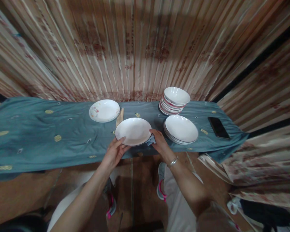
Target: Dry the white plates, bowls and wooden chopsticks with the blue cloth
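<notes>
On the cloth-covered worktop (70,135), a flowered plate (104,111) lies with chopsticks (119,118) just beside it. The left hand (114,152) grips the near left rim of a white plate (133,131) over the worktop's front half. The right hand (159,141) holds its right rim and a blue rag (150,140). Farther right stand stacked bowls (177,96), stacked plates (181,129) nearer, then a phone (218,127).

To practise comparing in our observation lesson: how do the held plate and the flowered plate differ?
The held plate has a plain white face; the flowered plate bears a floral print. The held plate is between the left hand and right hand; the flowered plate lies untouched. Both are white and shallow.
</notes>
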Action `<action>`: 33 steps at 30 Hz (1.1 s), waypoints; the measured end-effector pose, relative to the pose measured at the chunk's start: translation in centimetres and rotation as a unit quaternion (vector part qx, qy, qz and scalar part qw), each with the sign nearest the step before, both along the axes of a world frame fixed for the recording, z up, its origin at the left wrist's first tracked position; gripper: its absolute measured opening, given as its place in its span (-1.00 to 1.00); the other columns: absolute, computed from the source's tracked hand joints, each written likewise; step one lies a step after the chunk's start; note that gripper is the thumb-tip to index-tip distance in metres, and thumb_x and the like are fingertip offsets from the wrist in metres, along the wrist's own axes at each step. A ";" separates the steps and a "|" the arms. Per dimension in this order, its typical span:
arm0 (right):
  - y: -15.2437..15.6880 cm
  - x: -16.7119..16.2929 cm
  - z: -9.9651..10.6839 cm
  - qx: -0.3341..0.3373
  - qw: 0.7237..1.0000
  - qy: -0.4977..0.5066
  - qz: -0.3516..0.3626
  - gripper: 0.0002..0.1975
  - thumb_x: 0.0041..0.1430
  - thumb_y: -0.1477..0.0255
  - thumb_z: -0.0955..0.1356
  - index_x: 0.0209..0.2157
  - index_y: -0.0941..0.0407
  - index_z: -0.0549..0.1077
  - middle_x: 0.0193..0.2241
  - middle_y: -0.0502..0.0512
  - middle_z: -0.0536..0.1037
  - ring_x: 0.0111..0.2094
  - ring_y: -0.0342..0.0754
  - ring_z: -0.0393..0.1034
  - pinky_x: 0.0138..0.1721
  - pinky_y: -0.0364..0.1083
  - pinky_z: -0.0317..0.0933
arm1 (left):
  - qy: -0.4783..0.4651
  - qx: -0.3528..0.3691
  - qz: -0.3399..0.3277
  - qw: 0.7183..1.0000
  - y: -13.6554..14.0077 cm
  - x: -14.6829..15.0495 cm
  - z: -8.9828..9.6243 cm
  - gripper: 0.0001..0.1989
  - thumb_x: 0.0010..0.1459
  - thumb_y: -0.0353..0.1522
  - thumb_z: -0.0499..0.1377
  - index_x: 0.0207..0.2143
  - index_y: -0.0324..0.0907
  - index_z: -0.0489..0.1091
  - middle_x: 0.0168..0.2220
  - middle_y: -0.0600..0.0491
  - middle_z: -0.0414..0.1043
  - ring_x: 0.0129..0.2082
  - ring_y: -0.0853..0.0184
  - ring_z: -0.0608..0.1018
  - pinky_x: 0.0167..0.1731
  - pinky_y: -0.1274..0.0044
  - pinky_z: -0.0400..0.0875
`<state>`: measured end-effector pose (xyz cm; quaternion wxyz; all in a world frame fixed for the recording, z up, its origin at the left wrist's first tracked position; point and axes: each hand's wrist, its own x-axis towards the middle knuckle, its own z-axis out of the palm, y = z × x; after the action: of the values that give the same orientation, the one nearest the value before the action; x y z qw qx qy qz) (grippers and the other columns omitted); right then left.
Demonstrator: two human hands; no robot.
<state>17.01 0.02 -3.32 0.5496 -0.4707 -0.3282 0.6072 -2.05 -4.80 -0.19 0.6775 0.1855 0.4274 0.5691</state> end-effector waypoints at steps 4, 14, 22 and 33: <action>-0.2 0.2 0.4 0.097 0.970 -0.211 -0.065 -0.73 0.01 0.27 0.32 -0.29 0.14 0.46 -0.36 0.08 0.54 -0.30 -0.05 0.44 -0.26 -0.09 0.35 | 0.039 0.005 0.022 0.999 -0.2 -0.4 0.2 -0.57 -0.13 -0.52 0.29 -0.14 -0.20 0.39 -0.31 0.05 0.56 -0.45 0.39 0.58 -0.36 0.51 0.54; -1.6 -0.6 1.4 0.248 0.753 -0.602 0.095 -0.45 0.27 0.33 0.19 0.23 0.26 0.11 0.20 0.40 0.21 0.22 0.17 0.08 0.16 0.17 0.06 | 0.123 0.016 -0.001 0.992 -0.6 -0.4 -0.5 -0.37 -0.22 -0.39 0.37 -0.01 -0.17 0.35 -0.29 0.05 0.53 -0.38 0.37 0.55 -0.42 0.58 0.48; -1.6 -0.6 2.4 0.269 0.672 -0.670 0.164 -0.64 0.24 0.50 0.22 0.05 0.21 0.38 0.11 0.34 0.33 0.09 0.11 0.23 0.11 0.07 0.11 | 0.100 -0.007 0.009 0.995 -0.4 -0.5 0.4 -0.30 0.03 -0.34 0.24 0.23 -0.03 0.10 -0.02 -0.02 0.45 -0.37 0.42 0.57 -0.36 0.53 0.52; 1.6 -3.0 1.3 0.242 0.692 -0.664 0.147 -0.66 0.22 0.55 0.20 0.02 0.25 0.35 0.04 0.34 0.40 0.07 0.08 0.29 0.11 -0.01 0.15 | 0.099 0.022 -0.025 0.995 -0.5 -0.7 -0.6 -0.17 0.01 -0.28 0.28 0.29 0.02 -0.02 0.15 -0.07 0.32 -0.12 0.25 0.56 -0.22 0.43 0.52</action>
<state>13.96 1.64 -2.01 0.1869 -0.5478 -0.8082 0.1089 -2.77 -5.32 -0.81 0.6415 0.2665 0.4748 0.5404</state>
